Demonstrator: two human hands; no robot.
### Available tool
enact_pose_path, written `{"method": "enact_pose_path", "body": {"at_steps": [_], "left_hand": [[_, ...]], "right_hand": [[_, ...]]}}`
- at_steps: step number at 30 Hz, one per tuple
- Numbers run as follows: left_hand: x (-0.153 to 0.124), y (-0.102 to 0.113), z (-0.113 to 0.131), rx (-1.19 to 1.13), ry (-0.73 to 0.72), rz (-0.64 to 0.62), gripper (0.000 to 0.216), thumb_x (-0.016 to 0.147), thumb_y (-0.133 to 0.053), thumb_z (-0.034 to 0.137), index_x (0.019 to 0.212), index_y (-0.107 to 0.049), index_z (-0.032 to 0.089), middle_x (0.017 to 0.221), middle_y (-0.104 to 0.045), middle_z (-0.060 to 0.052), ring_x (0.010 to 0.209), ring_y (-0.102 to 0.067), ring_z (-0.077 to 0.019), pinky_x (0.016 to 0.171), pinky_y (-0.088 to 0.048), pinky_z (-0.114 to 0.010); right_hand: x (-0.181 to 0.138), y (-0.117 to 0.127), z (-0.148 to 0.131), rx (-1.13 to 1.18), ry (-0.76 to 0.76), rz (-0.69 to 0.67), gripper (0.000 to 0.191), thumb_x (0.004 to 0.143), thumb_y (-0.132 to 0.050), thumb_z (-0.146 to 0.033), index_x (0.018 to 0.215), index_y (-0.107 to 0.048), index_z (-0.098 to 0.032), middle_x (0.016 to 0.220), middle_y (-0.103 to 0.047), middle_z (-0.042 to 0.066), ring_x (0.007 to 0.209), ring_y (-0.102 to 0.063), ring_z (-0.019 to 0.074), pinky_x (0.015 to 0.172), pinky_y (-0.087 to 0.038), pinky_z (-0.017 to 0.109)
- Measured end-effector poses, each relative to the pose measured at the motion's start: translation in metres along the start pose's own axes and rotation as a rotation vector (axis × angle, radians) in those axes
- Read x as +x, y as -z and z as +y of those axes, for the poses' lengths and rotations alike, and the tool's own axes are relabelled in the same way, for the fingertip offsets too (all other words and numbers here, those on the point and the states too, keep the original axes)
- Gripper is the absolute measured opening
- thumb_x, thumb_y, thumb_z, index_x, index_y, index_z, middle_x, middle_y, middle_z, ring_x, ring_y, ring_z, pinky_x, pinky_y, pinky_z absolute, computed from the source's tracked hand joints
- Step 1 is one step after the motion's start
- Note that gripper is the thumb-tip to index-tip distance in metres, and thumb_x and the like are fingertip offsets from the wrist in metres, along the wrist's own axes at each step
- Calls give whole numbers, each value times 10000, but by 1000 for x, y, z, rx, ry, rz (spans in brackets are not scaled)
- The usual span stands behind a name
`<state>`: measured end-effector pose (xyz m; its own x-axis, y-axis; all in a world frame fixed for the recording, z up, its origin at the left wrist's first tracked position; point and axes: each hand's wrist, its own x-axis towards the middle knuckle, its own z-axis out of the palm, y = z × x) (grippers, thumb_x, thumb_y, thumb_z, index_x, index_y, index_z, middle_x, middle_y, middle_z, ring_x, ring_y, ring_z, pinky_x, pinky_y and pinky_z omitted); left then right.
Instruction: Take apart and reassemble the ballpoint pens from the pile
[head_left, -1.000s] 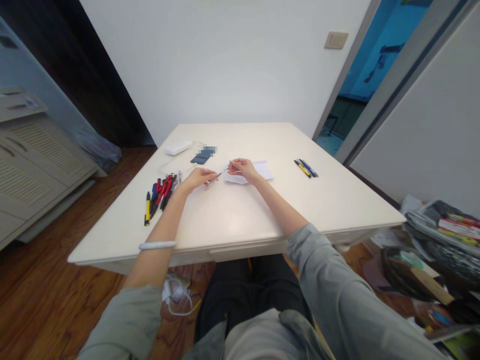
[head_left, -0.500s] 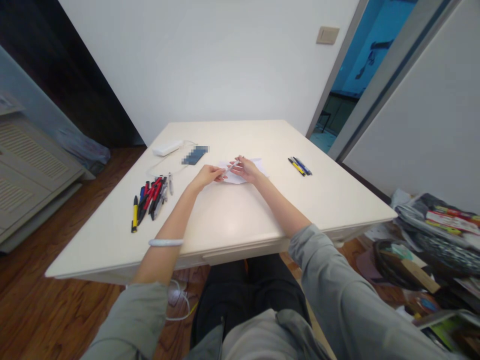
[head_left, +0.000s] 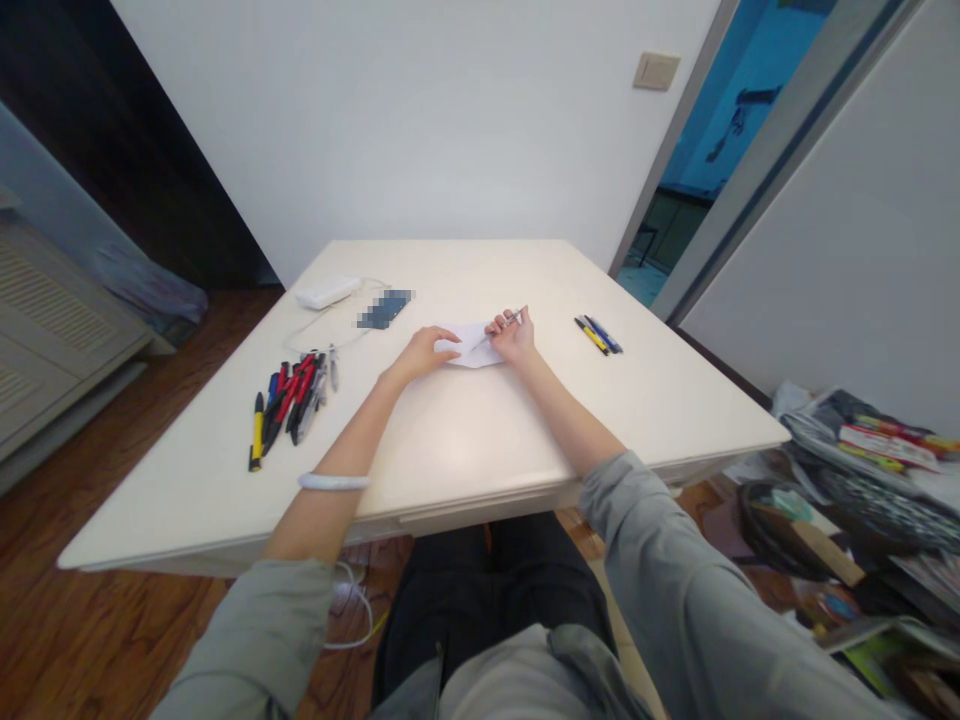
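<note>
Right hand [head_left: 513,338] is grasping slim, pale, straight plastic-looking pen [head_left: 514,317] over thin white paper sheet [head_left: 469,356] | left hand [head_left: 424,354] is lying unclenched at sheet's left edge | pen is seeming light, stiff, smooth, inviting pinching near its tip

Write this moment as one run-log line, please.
left hand: open at paper; right hand: holds pen over paper; pen pile: left; other pens: right

Both forearms [head_left: 566,408] reach forward, the left grip [head_left: 424,353] loosely parted, the right grip [head_left: 514,340] curled inward.
</note>
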<state>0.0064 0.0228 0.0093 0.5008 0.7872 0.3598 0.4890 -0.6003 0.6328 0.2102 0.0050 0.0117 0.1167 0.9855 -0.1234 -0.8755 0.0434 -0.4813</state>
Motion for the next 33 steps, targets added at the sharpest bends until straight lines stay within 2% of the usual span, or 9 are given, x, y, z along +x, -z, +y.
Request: {"method": "enact_pose_path", "body": {"at_steps": [5, 10, 14, 18, 22, 25, 28, 30, 33], "left_hand": [[2, -4, 4, -101, 74, -40, 340, 745, -767, 447, 981, -818, 207, 1118, -784, -93, 1069, -702, -290, 944, -529, -380], [2, -8, 3, -183, 134, -53, 301, 796, -710, 457, 852, -828, 186, 962, -806, -88, 972, -731, -294, 893, -538, -364], [2, -13, -1, -331, 202, -54, 338, 802, -695, 462, 852, -819, 152, 940, -802, -127, 942, -740, -282, 843, -554, -361], [1, -14, -3, -375, 230, -46, 358, 753, -749, 495, 835, -815, 153, 907, -801, -127, 886, -743, -271, 819, -562, -367], [-1, -12, 2, -437, 238, -29, 393, 754, -749, 525, 851, -814, 150, 930, -800, -133, 911, -740, -267, 812, -567, -361], [-3, -12, 8, -403, 226, -30, 405, 728, -774, 529, 869, -816, 151, 918, -802, -110, 914, -734, -273, 817, -566, -363], [-4, -15, 13, -316, 212, -19, 414, 635, -857, 487, 872, -813, 149, 900, -802, -79, 905, -735, -287, 848, -561, -373], [-3, -17, 17, -295, 226, 11, 412, 597, -890, 443, 861, -803, 138, 867, -799, -86, 868, -742, -282, 838, -564, -372], [0, -19, 21, -276, 248, 54, 363, 631, -882, 414, 835, -785, 129, 753, -776, -96, 760, -740, -251, 767, -564, -347]], "right_hand": [[1, 7, 3, -4, 62, -9, 536, 1045, -175, -558, 631, -277, -235, 529, -267, -40, 479, -262, 141, 476, -316, 248], [1, 10, 4, -27, 74, -49, 463, 1017, -272, -483, 621, -294, -245, 562, -260, -30, 526, -274, 159, 520, -348, 283], [0, 10, 4, -79, 97, -89, 427, 987, -357, -463, 623, -305, -247, 573, -255, -30, 539, -275, 163, 537, -360, 295], [0, 9, 5, -100, 101, -99, 424, 987, -363, -454, 624, -296, -245, 570, -255, -30, 537, -279, 163, 533, -358, 287], [-2, 7, 5, -94, 86, -89, 452, 999, -358, -507, 631, -307, -248, 565, -263, -36, 525, -271, 159, 520, -353, 283], [-5, 5, 5, -41, 57, -124, 452, 1022, -308, -459, 624, -311, -244, 560, -284, -31, 519, -286, 158, 520, -358, 281], [-8, 2, 5, -17, 39, -144, 474, 1043, -281, -459, 624, -324, -242, 558, -311, -30, 516, -320, 153, 523, -368, 276], [-10, -2, 5, -36, 37, -148, 501, 1043, -303, -527, 635, -367, -243, 557, -332, -36, 514, -341, 148, 522, -377, 273], [-9, -8, 8, -81, 62, -154, 501, 1025, -398, -573, 659, -430, -233, 557, -387, -41, 522, -391, 131, 546, -417, 262]]}}
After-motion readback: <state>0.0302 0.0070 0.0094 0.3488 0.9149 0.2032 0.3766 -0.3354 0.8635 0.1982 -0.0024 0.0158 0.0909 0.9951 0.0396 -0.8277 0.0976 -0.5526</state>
